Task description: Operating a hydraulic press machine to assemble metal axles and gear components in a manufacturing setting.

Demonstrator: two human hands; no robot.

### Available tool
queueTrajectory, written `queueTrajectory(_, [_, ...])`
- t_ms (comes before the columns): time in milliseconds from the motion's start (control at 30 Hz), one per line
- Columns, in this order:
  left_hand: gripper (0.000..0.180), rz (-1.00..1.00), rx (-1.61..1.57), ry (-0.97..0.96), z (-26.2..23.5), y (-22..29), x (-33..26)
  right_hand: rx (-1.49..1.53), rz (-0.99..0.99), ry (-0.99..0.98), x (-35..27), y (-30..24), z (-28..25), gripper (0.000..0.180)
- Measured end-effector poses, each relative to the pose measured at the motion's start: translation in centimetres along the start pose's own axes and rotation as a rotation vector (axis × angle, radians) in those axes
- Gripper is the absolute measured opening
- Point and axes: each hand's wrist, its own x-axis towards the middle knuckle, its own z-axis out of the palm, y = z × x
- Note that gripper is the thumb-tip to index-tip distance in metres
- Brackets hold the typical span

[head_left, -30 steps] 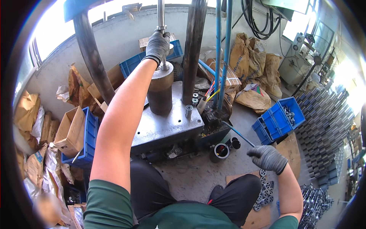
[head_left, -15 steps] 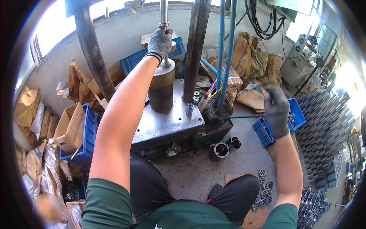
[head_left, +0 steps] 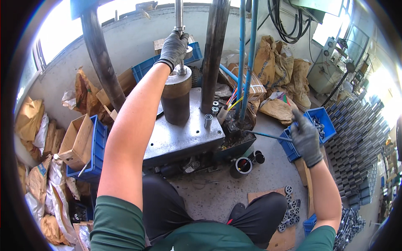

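Observation:
My left hand [head_left: 173,49], in a dark grey glove, is closed at the upright steel rod [head_left: 179,14]. A round metal piece [head_left: 189,52] sticks out from its right side. Most of what it grips is hidden by the glove. Directly below stands a thick dark metal cylinder [head_left: 176,100] on the press's steel table [head_left: 184,136]; a thin shaft runs down into its top. To the right, my gloved right hand [head_left: 307,140] is at the end of a blue lever [head_left: 268,135], one finger stretched up. The lever's tip disappears behind that hand.
Small metal tubes [head_left: 208,121] stand on the table's right side. Dark posts [head_left: 215,54] and blue pipes [head_left: 250,62] rise around it. Blue bins [head_left: 320,121] and a large stack of metal tubes [head_left: 356,146] are at right. Wheel-like parts [head_left: 289,213] lie on floor cardboard.
My right hand has moved down toward me, and the blue lever's outer end has swung down with it. My left hand has stayed nearly in place at the rod.

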Motion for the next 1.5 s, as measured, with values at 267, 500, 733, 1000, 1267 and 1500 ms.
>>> queueTrajectory(267, [0.039,-0.114,0.274,0.076,0.2,3.1,-1.6,-0.140,-0.002,-0.435,-2.6,-0.1,-1.7,0.047])
queueTrajectory(500, [0.040,-0.119,0.334,0.102,0.0,4.4,-2.4,-0.148,-0.102,-0.555,-2.5,-0.2,-1.6,0.039])
queueTrajectory(733, [0.038,-0.040,0.268,0.095,0.4,1.4,-0.3,-0.015,-0.127,-0.592,-3.2,-2.1,-1.8,0.035])
queueTrajectory(1000, [0.038,-0.094,0.241,0.078,-0.3,2.5,-1.1,0.067,-0.002,-0.785,-7.4,-2.7,-2.2,0.034])
queueTrajectory(1267, [0.038,-0.125,0.219,0.061,0.4,2.4,-1.0,0.026,-0.003,-0.937,-9.9,-0.8,-1.9,0.027])
queueTrajectory(1500, [0.039,-0.098,0.194,0.053,0.4,1.5,-0.7,0.123,0.028,-0.745,-8.0,-1.6,-2.5,0.024])
